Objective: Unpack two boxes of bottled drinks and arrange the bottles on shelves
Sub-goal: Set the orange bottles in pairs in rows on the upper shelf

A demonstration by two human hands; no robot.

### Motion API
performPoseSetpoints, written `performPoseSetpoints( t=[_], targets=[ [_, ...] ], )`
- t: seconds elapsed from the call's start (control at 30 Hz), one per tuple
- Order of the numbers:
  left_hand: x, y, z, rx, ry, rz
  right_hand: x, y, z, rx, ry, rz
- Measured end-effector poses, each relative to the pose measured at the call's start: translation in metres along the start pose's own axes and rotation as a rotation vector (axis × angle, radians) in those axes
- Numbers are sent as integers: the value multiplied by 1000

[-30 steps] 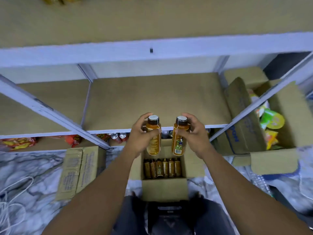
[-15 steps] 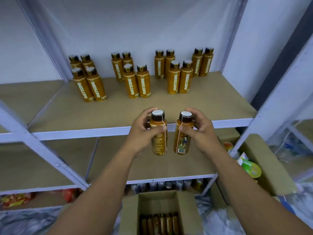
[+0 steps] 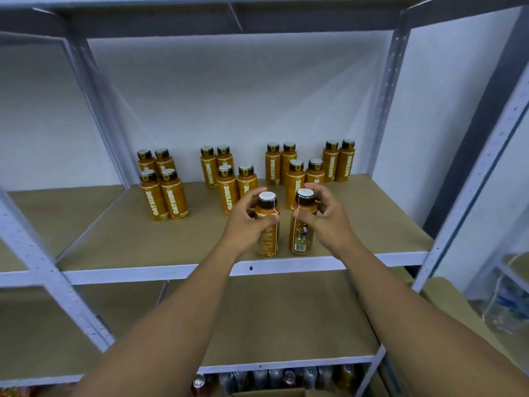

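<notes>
Left hand (image 3: 245, 224) curled round left bottle (image 3: 267, 239), right hand (image 3: 327, 222) round right bottle (image 3: 302, 234); both upright over shelf (image 3: 128, 247) front edge. Likely rigid, smooth, fairly heavy full; grip shoulder below cap.

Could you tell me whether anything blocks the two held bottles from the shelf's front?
Nothing visible does: the left bottle and right bottle are over bare shelf board; only standing bottles behind would limit depth.

"OATSIDE" on shelved bottles (image 3: 174, 197)
</notes>
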State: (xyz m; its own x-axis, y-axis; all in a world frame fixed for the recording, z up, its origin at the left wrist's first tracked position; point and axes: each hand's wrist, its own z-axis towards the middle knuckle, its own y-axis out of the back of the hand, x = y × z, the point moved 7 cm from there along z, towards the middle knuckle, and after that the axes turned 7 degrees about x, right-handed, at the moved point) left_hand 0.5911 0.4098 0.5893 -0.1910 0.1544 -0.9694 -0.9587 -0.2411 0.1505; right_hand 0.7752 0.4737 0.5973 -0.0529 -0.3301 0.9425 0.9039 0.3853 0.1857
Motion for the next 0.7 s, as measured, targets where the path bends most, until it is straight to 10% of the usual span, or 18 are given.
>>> performPoseSetpoints(
  t=[0.7],
  targets=[
    [61,-6,44,62,73,96,-74,-9,20,95,-178,-172]
  ],
)
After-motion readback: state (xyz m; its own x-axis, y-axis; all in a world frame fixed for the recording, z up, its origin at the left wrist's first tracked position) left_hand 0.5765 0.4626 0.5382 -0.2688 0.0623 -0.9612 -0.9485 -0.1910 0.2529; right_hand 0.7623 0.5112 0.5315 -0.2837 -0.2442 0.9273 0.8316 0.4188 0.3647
